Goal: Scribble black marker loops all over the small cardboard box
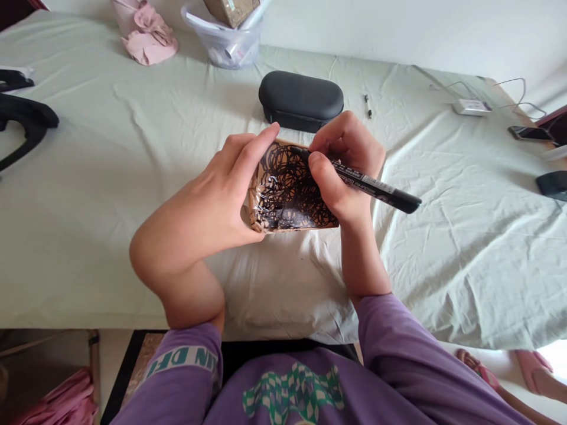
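My left hand (234,183) grips the left side of a small brown cardboard box (287,189), with its fingers along the far edge and the thumb at the near corner. Dense black scribbles cover the box's upper face, and shiny clear tape reflects light at its left end. In my right hand (345,165) is a black marker (376,188), pinched between thumb and fingers. Its tip points left and meets the scribbled face near the far edge; the back end sticks out to the right. Part of the right hand rests over the box's right side.
Behind the box lies a black zip case (301,97), with a small pen-like piece (368,106) beside it. A clear plastic tub (225,41) and pink cloth (150,38) stand at the back. Rightward are a white power strip (472,107) and a phone (529,133). Another person's feet (531,369) show lower right.
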`<move>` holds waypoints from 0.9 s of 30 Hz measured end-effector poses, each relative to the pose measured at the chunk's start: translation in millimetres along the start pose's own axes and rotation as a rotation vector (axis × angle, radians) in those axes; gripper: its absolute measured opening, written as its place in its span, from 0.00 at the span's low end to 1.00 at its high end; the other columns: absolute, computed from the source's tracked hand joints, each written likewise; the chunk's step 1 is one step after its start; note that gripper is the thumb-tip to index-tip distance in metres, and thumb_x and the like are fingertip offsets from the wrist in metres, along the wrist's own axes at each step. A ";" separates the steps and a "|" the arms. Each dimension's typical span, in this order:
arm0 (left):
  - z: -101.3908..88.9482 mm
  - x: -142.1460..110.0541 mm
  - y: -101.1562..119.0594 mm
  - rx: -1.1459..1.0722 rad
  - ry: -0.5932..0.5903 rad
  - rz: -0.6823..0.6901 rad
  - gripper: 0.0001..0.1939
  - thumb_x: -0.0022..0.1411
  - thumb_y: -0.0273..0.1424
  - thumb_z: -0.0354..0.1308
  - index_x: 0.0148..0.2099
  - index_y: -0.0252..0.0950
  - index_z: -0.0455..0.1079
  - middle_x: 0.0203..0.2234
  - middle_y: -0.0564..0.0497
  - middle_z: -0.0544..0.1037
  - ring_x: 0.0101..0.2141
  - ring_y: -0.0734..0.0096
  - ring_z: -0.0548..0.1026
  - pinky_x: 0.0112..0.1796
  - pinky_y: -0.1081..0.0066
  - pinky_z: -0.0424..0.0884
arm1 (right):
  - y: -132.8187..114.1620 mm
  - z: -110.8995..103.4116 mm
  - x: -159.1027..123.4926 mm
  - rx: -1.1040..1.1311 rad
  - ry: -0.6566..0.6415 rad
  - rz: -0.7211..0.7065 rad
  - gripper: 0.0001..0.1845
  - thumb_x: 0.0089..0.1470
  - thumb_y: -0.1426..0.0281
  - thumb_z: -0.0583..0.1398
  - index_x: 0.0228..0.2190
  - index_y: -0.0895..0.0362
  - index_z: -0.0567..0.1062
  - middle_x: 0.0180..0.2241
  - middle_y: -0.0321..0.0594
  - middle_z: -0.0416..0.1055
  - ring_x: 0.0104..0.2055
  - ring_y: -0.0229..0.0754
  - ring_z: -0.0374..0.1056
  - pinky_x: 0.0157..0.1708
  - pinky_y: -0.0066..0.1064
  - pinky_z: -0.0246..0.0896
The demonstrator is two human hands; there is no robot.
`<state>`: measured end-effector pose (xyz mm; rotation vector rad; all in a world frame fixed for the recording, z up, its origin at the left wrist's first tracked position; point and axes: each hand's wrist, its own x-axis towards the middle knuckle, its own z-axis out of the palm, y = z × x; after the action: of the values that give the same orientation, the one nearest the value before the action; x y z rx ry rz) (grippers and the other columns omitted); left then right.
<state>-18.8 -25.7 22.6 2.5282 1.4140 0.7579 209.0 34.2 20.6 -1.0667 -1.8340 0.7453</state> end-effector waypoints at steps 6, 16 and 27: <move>1.6 0.6 -1.6 -0.004 0.012 0.014 0.57 0.63 0.52 0.66 0.82 0.57 0.36 0.70 0.49 0.59 0.75 0.40 0.63 0.75 0.48 0.67 | -6.5 -1.8 -2.8 -0.030 0.066 -0.089 0.07 0.58 0.64 0.61 0.29 0.46 0.68 0.30 0.39 0.69 0.37 0.51 0.70 0.42 0.44 0.73; 0.5 -0.3 -3.0 0.010 0.011 0.018 0.55 0.65 0.52 0.64 0.83 0.53 0.36 0.71 0.49 0.58 0.75 0.42 0.63 0.74 0.50 0.68 | 13.1 8.0 2.5 0.027 0.081 -0.152 0.13 0.64 0.53 0.66 0.34 0.46 0.73 0.31 0.36 0.73 0.35 0.47 0.72 0.39 0.38 0.74; -1.1 -11.2 -49.6 0.068 0.065 -0.278 0.85 0.37 0.38 0.88 0.84 0.54 0.35 0.70 0.41 0.62 0.73 0.20 0.62 0.73 0.27 0.60 | 35.2 12.7 28.4 0.344 0.581 -0.337 0.25 0.65 0.40 0.66 0.37 0.46 0.70 0.29 0.31 0.66 0.21 0.36 0.59 0.24 0.35 0.60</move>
<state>-61.7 -8.1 1.7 2.3018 1.7919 0.7568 203.3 74.6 -2.8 -0.6360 -1.2799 0.4603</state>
